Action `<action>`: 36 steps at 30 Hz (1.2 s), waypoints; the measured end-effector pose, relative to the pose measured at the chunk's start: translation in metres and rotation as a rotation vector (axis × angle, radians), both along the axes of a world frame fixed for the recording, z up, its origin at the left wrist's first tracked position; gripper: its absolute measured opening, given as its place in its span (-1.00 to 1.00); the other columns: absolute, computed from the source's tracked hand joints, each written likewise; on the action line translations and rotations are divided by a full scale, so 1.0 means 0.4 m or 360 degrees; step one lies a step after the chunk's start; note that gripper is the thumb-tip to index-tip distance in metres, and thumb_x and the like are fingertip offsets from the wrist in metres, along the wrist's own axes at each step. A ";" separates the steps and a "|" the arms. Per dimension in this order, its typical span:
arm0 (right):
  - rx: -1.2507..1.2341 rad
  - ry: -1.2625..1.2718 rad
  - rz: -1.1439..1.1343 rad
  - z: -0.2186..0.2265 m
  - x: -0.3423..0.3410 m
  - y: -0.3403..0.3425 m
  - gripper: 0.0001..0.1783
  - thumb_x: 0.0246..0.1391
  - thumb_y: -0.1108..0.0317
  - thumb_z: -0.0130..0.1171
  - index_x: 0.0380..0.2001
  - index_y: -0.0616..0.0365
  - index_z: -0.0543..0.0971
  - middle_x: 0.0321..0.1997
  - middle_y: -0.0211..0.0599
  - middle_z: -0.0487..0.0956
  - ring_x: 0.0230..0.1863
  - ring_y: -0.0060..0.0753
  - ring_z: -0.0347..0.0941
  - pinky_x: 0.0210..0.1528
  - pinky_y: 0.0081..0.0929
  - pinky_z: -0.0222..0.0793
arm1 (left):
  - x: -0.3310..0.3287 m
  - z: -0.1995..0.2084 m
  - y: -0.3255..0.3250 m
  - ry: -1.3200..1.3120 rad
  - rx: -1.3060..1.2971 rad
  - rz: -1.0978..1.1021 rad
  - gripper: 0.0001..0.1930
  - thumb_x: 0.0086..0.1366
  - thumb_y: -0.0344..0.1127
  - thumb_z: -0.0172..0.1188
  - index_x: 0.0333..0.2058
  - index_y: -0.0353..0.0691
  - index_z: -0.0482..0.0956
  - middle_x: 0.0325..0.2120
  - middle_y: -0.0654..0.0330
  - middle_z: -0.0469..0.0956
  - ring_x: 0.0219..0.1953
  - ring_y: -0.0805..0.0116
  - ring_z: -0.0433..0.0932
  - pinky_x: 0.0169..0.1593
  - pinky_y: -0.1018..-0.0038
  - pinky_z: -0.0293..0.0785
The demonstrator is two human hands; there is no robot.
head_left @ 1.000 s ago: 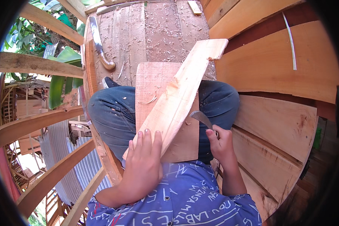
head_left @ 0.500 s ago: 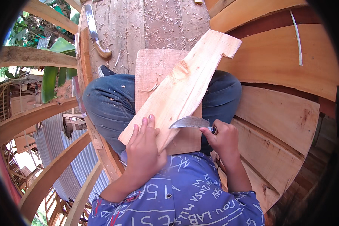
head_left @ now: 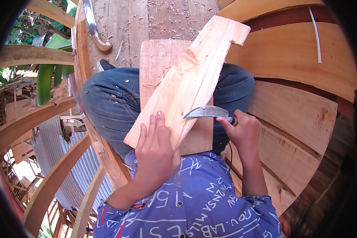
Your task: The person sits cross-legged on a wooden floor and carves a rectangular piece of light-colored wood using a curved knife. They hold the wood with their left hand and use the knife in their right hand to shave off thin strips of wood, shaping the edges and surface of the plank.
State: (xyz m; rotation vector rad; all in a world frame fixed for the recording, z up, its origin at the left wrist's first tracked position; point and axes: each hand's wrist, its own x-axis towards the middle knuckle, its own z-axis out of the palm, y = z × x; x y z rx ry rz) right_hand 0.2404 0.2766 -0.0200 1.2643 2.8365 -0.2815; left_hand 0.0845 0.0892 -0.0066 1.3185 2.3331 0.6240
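Observation:
A pale notched wooden board [head_left: 192, 79] slants across my lap, its narrower far end pointing up and to the right. My left hand [head_left: 156, 137] grips its near end, several fingers stretched over the top face and the thumb hidden. In my right hand [head_left: 242, 129] is the dark handle of a knife with a curved blade [head_left: 206, 112]. The blade lies across the board's right edge, tip pointing left, with a tiny curl of wood beside it. Beneath the notched board, a wider plank [head_left: 158, 59] rests between my legs.
A large knife with a curved wooden handle [head_left: 102, 43] lies on the shaving-strewn plank floor [head_left: 135, 23] at the far left. Wooden rails [head_left: 39, 111] run along the left side. Broad planks [head_left: 289, 63] form a wall on the right, close to my right arm.
My right hand and the knife have moved slightly away from me and rightward along the board's edge. My left hand keeps its hold. The whole view has shifted a little.

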 end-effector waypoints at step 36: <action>-0.0734 0.0562 0.0054 -0.004 -0.092 -0.069 -0.53 -0.01 -0.05 0.31 -0.53 0.21 0.56 -0.71 -0.19 0.48 -0.67 -0.19 0.48 -0.57 -0.37 0.37 | -0.128 0.092 -0.009 -0.0745 -0.0032 0.0205 -0.38 -0.13 -0.55 0.07 0.05 -0.31 0.43 -0.04 -0.34 0.46 0.05 -0.20 0.44 0.09 0.19 0.43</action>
